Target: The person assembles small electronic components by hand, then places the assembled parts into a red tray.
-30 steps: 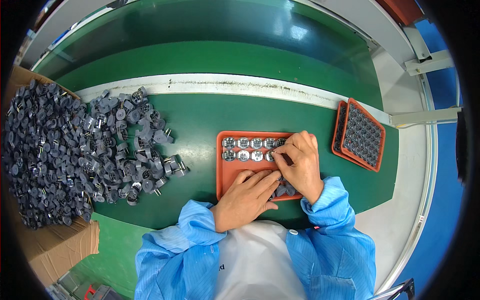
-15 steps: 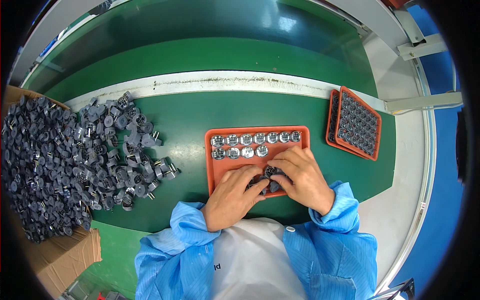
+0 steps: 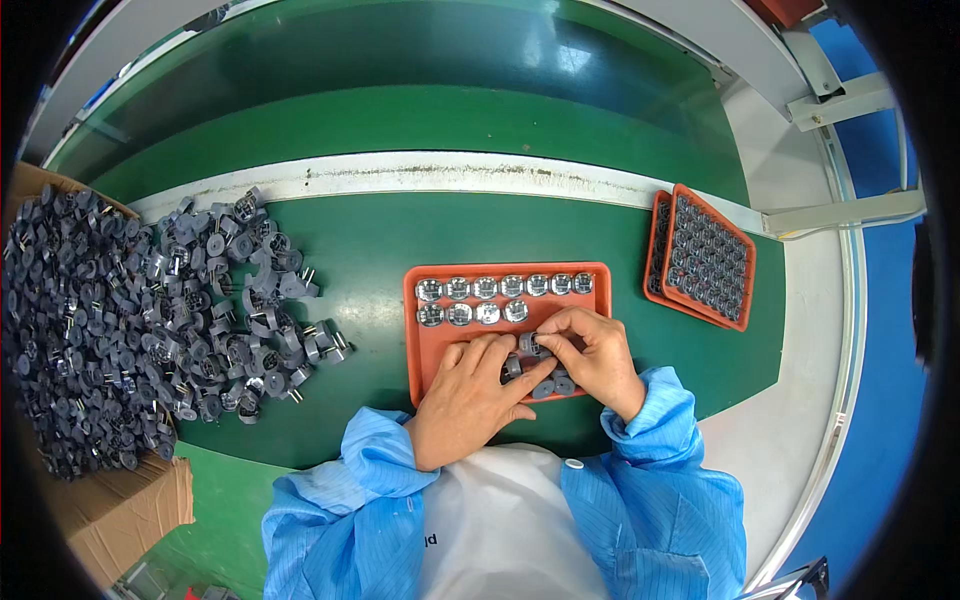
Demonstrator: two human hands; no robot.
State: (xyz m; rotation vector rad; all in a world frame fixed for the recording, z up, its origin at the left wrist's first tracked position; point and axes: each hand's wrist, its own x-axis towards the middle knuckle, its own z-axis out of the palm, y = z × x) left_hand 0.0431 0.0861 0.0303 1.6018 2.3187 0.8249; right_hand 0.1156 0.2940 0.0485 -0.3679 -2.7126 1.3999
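Over a green desk [image 3: 400, 250] beside a conveyor, a person in a blue smock is bending to an orange tray [image 3: 420, 345] that is lying long side across, directly in front of the body. Both hands are working over the tray's near half. The left hand [image 3: 470, 395] is resting palm down on the tray, its fingers reaching right toward a small cluster of grey round parts [image 3: 545, 380] sitting loose at the tray's near right. The right hand [image 3: 598, 355] is curling in from the other side, its thumb and forefinger pinching narrowly on one grey part [image 3: 528, 343] just above that cluster; the left hand's grip is hard to read, the fingertips merely touching the cluster. Filled pockets are showing as a full back row and a partial second row of silvery-topped parts [image 3: 505, 287], so the open pockets are lying just beyond and left of the pinched part, a short way from the right fingertips and nearer to that hand than to the left. Well to the left, a large heap of the same grey parts [image 3: 150, 320] is spilling from a cardboard box [image 3: 120, 510] onto the desk. To the right, a stack of orange trays [image 3: 705, 255] is waiting, tilted, near the desk's edge.
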